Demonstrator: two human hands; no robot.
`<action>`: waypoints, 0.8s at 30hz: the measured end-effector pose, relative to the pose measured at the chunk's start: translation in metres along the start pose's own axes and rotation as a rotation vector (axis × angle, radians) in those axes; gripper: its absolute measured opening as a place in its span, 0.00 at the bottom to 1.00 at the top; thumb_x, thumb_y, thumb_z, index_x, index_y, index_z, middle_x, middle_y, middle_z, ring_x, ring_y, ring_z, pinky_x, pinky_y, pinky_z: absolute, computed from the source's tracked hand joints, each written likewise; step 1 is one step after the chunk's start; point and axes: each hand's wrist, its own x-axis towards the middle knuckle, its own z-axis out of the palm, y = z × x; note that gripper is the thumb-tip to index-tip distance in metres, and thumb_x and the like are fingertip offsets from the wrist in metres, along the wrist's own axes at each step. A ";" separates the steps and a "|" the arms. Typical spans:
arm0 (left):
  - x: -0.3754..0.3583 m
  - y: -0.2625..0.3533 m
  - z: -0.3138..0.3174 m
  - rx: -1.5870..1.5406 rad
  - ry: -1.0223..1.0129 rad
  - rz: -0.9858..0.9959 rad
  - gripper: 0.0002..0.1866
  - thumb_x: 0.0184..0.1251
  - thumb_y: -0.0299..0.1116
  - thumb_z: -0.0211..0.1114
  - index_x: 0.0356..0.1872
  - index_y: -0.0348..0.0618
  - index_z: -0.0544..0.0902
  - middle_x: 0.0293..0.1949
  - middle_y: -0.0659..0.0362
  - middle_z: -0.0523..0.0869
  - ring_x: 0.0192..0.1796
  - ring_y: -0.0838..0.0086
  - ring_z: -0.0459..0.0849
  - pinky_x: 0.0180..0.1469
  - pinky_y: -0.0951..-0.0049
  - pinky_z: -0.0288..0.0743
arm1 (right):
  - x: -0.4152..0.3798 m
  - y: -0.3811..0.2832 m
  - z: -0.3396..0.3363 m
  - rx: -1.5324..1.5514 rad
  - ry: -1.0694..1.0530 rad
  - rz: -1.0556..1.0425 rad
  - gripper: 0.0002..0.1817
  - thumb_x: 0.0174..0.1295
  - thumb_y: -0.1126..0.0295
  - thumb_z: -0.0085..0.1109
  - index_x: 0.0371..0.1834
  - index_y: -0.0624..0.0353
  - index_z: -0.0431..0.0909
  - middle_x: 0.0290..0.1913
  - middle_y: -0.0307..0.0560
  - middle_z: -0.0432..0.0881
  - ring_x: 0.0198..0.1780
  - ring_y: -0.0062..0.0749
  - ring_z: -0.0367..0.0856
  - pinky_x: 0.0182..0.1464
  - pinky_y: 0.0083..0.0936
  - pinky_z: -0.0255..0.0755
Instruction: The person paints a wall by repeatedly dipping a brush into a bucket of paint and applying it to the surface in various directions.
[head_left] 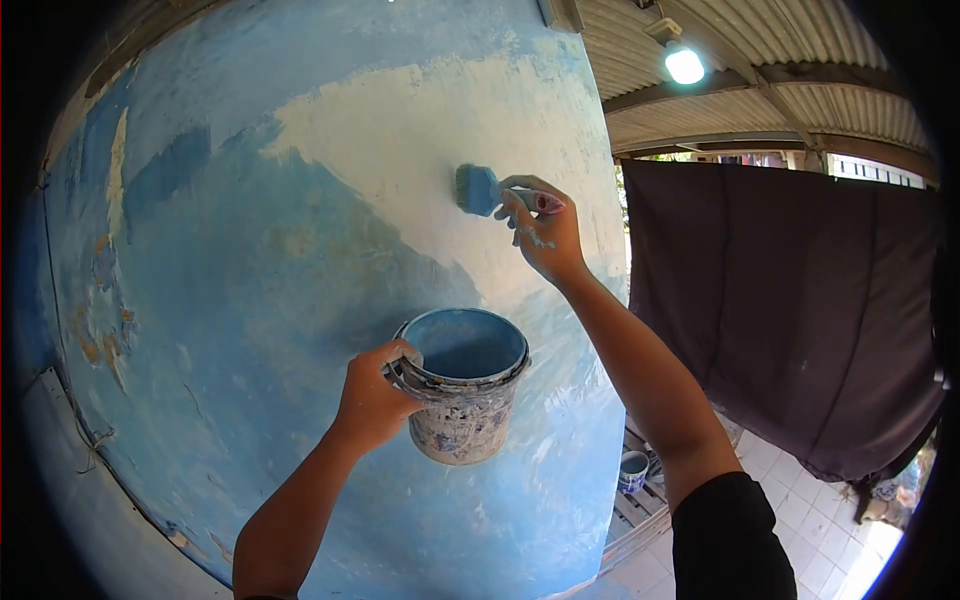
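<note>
My left hand (pixel 378 398) grips the rim and handle of a paint-smeared bucket (pixel 462 425), held upright in front of the wall. Its inside is coated blue; how much paint lies at the bottom cannot be made out. In my right hand (pixel 545 228), fingers closed round the handle, is a wide paintbrush (pixel 480 190). The brush head is blue, and its bristles point left at the wall, seemingly against the pale area. Blue paint marks the fingers of that hand. The wall (pixel 300 270) carries patchy blue paint with a cream-white area around the brush.
To the right hangs a dark cloth (pixel 780 310). A lit bulb (pixel 685 65) is fixed under the corrugated roof (pixel 850 110). Below, a small bucket (pixel 633 470) stands near wooden slats by the tiled floor (pixel 800 510). A cable (pixel 100 435) runs along the wall's left edge.
</note>
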 end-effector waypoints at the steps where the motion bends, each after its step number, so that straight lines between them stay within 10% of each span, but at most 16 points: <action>1: -0.003 0.013 0.003 0.009 0.006 0.004 0.20 0.46 0.14 0.78 0.44 0.35 0.84 0.42 0.52 0.90 0.48 0.71 0.89 0.55 0.67 0.82 | -0.001 0.009 -0.011 -0.016 -0.001 -0.027 0.07 0.73 0.75 0.61 0.45 0.69 0.84 0.31 0.44 0.88 0.31 0.21 0.84 0.33 0.21 0.76; 12: -0.003 0.012 -0.023 0.052 -0.046 0.033 0.20 0.48 0.19 0.82 0.42 0.39 0.85 0.43 0.52 0.91 0.50 0.65 0.90 0.57 0.61 0.83 | 0.027 -0.009 -0.020 -0.043 -0.013 0.013 0.08 0.71 0.77 0.58 0.42 0.70 0.87 0.28 0.46 0.87 0.31 0.24 0.85 0.37 0.23 0.77; 21: 0.001 -0.008 -0.020 -0.020 -0.061 -0.001 0.20 0.47 0.21 0.84 0.42 0.40 0.85 0.43 0.52 0.92 0.50 0.65 0.90 0.56 0.63 0.82 | 0.044 -0.003 -0.062 -0.749 -0.068 -0.079 0.09 0.69 0.72 0.64 0.38 0.68 0.88 0.27 0.50 0.88 0.30 0.30 0.86 0.37 0.29 0.78; 24: 0.001 -0.021 -0.019 -0.003 -0.054 0.008 0.20 0.47 0.22 0.85 0.42 0.40 0.85 0.42 0.53 0.92 0.49 0.66 0.91 0.55 0.63 0.82 | 0.025 -0.004 -0.038 -0.351 -0.119 -0.078 0.08 0.71 0.73 0.63 0.42 0.68 0.88 0.28 0.47 0.87 0.30 0.26 0.83 0.37 0.26 0.76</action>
